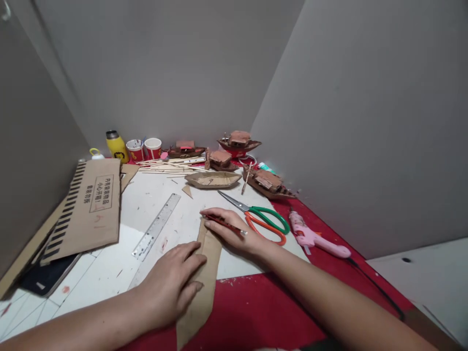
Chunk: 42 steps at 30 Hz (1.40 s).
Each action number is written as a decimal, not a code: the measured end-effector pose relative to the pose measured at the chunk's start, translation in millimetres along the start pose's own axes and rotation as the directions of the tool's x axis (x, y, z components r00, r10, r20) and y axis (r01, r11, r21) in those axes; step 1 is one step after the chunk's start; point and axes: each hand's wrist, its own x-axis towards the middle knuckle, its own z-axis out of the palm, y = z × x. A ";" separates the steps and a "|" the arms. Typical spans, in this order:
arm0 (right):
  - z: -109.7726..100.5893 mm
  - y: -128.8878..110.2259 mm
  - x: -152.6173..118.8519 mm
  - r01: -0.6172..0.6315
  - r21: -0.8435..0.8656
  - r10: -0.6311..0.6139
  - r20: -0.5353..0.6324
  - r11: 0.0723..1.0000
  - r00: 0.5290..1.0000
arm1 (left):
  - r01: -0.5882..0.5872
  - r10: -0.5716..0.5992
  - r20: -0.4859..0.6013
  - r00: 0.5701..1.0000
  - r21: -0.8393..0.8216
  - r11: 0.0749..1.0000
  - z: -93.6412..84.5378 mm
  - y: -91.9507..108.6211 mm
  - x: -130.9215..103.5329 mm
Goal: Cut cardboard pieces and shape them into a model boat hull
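A long brown strip of cardboard (204, 282) lies before me, its near end running off toward my body. My left hand (175, 278) rests on the strip's left edge, fingers spread and slightly bent. Closed around a dark red pen (230, 225) with a silvery end, my right hand (228, 226) sits at the strip's far end; the pen's tip points left near that edge. Just beyond my right hand are scissors (256, 214) with one green and one orange handle. A clear ruler (156, 226) lies left of the strip.
Along the back are brown model boats (239, 141), a bare cardboard hull (212, 180), thin wooden sticks (168, 166), paper cups (152, 147) and a yellow bottle (117, 146). A pink glue gun (316, 239) with a cord lies right. Printed cardboard (87, 209) leans left.
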 end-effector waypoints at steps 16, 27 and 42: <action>-15.2 -51.8 0.8 0.270 0.372 0.022 -0.622 0.888 0.783 | 0.020 -0.690 -0.155 0.707 -0.971 0.239 -42.1 -11.3 -31.0; 28.4 -51.6 -1.0 0.273 -0.080 -0.283 -0.385 0.959 0.879 | -0.295 -0.692 -0.352 0.630 -0.933 0.206 -29.6 20.7 3.0; -47.7 -7.1 -10.4 -0.110 -0.854 0.082 -0.078 0.509 0.993 | -0.294 -0.672 -0.378 0.637 -0.925 0.241 -46.1 -10.8 -0.3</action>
